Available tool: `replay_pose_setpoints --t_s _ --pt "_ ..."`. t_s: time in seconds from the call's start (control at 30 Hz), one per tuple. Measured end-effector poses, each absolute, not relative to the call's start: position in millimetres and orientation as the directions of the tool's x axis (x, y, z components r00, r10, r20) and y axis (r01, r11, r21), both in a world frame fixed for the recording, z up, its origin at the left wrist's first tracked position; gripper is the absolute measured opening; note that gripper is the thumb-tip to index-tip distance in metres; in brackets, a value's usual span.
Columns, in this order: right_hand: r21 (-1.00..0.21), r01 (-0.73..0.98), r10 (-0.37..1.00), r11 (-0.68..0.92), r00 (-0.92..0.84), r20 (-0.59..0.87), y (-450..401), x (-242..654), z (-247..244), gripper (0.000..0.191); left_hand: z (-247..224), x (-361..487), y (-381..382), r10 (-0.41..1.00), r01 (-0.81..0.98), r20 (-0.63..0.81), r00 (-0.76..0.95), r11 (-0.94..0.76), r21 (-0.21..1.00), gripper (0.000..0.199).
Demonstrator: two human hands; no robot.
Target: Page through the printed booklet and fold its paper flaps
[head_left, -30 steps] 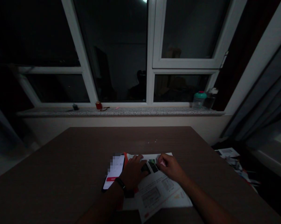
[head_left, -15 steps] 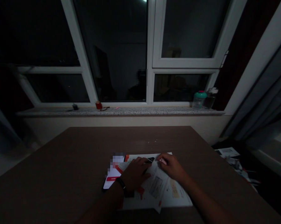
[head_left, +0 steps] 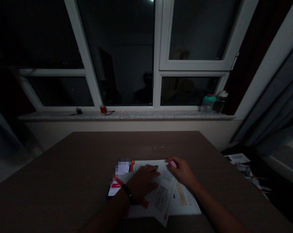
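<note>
while the left hand lay palm down with its fingers loosely spread over a skewed printed sheet, the right hand was curled around a small pink object by the far right edge of the papers. whether the left fingers also pinched an edge could not be told in the dim light. the sheet sat at an angle on top of flatter pages on the worktop, its near corner sticking out past theirs and its left end overlapping the phone; whether it was loose or bound to them was unclear.

that slant seemed the likeliest source of trouble. if the left palm pressed unevenly, the sheet could swivel or crease, and a pull from the right hand could tear it where the palm weighed it down. the phone was another risk: it lay partly under the paper and just beside the left wrist with its dark band, so a sideways sweep of that forearm might shove it away. the pink object, mostly hidden by the fingers, could slip out if their grip eased while handling paper. the white specks lay apart, beyond the pages, and looked unlikely to interfere.
</note>
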State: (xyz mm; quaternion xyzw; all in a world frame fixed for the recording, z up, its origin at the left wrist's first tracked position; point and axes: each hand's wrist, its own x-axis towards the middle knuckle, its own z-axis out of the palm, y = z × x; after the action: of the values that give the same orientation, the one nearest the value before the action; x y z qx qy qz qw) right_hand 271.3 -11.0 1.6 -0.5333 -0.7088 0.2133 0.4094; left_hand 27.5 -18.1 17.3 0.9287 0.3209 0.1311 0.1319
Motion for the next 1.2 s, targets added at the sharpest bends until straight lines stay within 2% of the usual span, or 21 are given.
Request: replay_pose_setpoints --t_s 0.1,0.2,0.43,0.67,0.83,1.0,1.2 --pt "-0.727 0.588 0.922 0.356 -0.096 0.374 -10.8 274.7 2.0 0.019 20.1 27.2 -16.8 0.648 0.569 0.178 0.741 -0.746 0.346 0.026" --pt "-0.738 0.581 0.926 0.344 -0.083 0.368 -10.6 278.4 2.6 0.019 21.1 27.0 -16.0 0.648 0.567 0.182 0.740 -0.746 0.349 0.024" --pt "-0.754 0.556 0.931 0.349 -0.112 0.348 -11.0 279.3 6.2 0.032 20.4 26.8 -16.0 0.636 0.557 0.189 0.748 -0.757 0.342 0.025" --pt "-0.718 0.630 0.938 0.297 -0.053 0.342 -5.6 281.6 0.3 0.027 17.0 25.7 -16.0 0.641 0.560 0.200 0.741 -0.754 0.343 0.028" --pt "-0.750 0.582 0.938 0.313 -0.064 0.342 -3.0 283.3 -7.2 0.025 16.1 25.7 -15.9 0.646 0.569 0.188 0.740 -0.750 0.336 0.029" --pt "-0.812 0.494 0.944 0.313 -0.067 0.323 -3.1 283.5 -7.8 0.038 18.5 26.0 -16.5 0.653 0.571 0.186 0.734 -0.741 0.354 0.029" --pt "-0.771 0.553 0.924 0.315 0.006 0.382 -2.5 281.1 -5.5 0.043 20.6 26.7 -18.6 0.573 0.470 0.183 0.799 -0.785 0.403 0.037"
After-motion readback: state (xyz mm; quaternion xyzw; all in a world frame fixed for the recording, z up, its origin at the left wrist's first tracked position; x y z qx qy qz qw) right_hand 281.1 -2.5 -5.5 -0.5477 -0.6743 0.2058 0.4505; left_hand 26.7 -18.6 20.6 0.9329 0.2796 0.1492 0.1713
